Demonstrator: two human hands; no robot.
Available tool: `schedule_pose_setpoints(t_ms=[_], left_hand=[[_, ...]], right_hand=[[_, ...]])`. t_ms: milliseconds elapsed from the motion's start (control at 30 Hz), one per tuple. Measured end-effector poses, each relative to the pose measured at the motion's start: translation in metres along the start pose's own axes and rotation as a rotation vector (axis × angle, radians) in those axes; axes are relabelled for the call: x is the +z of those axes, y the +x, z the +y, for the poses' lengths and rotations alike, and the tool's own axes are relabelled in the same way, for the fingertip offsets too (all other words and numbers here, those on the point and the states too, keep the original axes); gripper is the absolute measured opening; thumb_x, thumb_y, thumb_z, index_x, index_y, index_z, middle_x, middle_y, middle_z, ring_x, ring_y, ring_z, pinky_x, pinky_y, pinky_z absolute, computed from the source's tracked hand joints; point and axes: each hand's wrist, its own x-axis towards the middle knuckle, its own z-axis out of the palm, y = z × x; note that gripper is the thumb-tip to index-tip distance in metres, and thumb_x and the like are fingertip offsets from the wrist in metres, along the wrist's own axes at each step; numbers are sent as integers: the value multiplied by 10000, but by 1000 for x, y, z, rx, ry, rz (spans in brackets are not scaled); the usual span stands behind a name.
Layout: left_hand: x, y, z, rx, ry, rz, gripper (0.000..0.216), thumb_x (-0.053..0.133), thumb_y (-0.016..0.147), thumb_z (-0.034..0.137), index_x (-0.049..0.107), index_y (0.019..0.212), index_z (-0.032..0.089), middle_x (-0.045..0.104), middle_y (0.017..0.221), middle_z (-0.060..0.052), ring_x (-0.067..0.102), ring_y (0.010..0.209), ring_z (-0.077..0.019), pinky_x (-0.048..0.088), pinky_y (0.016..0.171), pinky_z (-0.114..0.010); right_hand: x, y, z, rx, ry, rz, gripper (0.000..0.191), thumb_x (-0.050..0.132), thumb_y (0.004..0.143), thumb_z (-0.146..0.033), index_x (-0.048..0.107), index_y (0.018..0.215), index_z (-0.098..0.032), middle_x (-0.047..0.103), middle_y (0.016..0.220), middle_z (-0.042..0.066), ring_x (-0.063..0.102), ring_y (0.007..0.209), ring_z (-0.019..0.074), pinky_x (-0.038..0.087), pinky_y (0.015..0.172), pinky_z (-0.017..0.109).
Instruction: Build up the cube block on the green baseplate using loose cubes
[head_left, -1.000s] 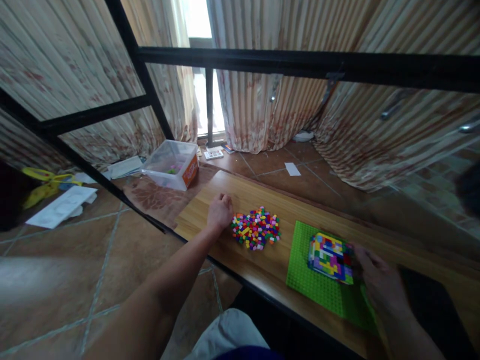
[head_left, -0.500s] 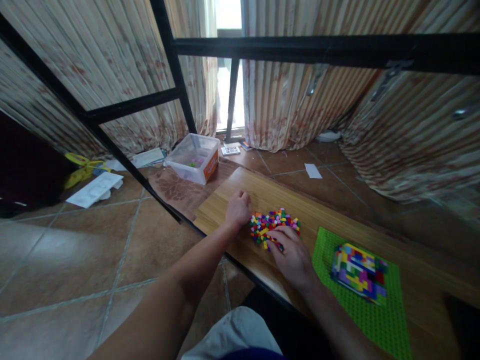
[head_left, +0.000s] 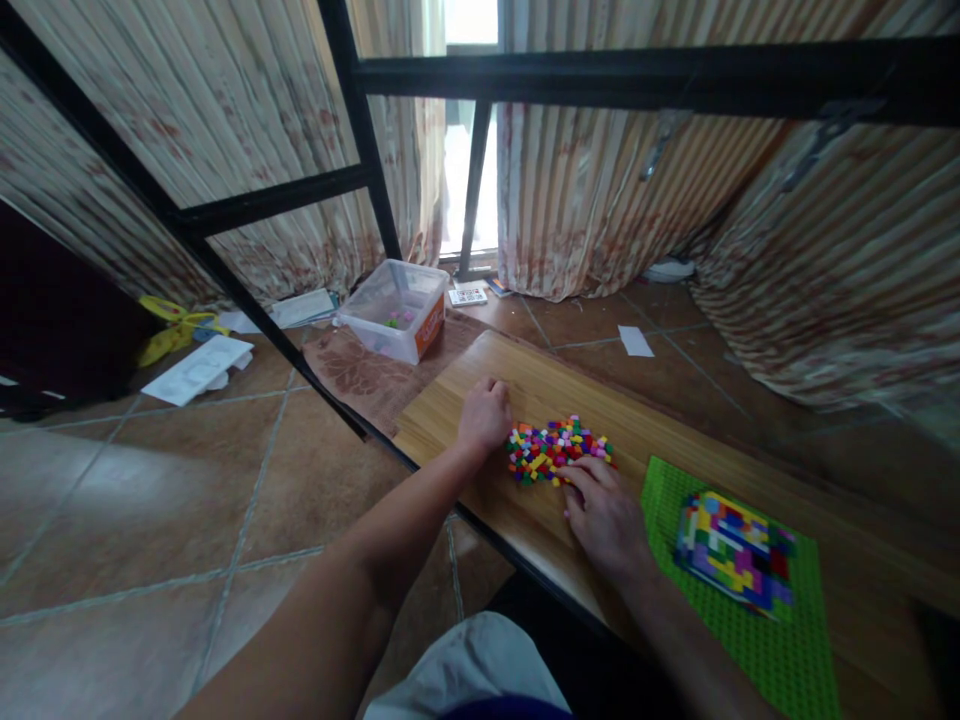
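Left hand (head_left: 486, 415) curled into a loose fist, empty, resting on the wooden desk (head_left: 465, 385) just left of a pile of small coloured bricks (head_left: 555, 450). Right hand (head_left: 607, 512) flat, palm down, fingers spread over the pile's near right edge, gripping nothing visible. Forearms angled in from below. Green baseplate (head_left: 757, 640) with a brick mosaic (head_left: 731, 550) to the right. Bare desk beyond the pile; near desk edge just behind the wrists.

bare table (head_left: 517, 372) beyond brick pile (head_left: 555, 447); green baseplate (head_left: 757, 630) rightward.
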Motion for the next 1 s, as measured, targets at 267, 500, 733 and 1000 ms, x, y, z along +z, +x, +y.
schedule_pose_setpoints(t_ms=[267, 500, 733, 1000], left_hand=[[-2, 0, 1, 0, 21, -3, 201, 450, 936, 172, 650, 947, 187, 621, 1014, -86, 586, 934, -194, 471, 858, -309], [-2, 0, 0, 6, 13, 9, 190, 464, 920, 152, 649, 944, 186, 622, 998, -80, 588, 925, -194, 470, 848, -301], [-3, 1, 0, -9, 16, -7, 180, 481, 911, 154, 653, 951, 189, 620, 1002, -79, 591, 934, -194, 470, 861, -303], [-3, 2, 0, -7, -3, -16, 180, 488, 908, 146, 657, 949, 193, 619, 1025, -84, 593, 976, -197, 469, 873, -303]], right_hand=[[3, 24, -16, -51, -94, -98, 238, 499, 919, -184, 696, 1049, -206, 607, 1084, 95, 550, 987, 233, 453, 872, 356], [-9, 32, -11, -83, -167, -202, 252, 531, 879, -167, 679, 1078, -211, 588, 1115, 104, 530, 1015, 244, 432, 889, 363], [-20, 24, -1, -70, -167, -224, 207, 545, 851, -162, 681, 1004, -195, 581, 1124, 106, 522, 1033, 247, 430, 897, 365], [-14, 27, -9, -61, -143, -206, 217, 528, 854, -136, 682, 994, -195, 589, 1089, 117, 524, 1015, 255, 429, 924, 395]])
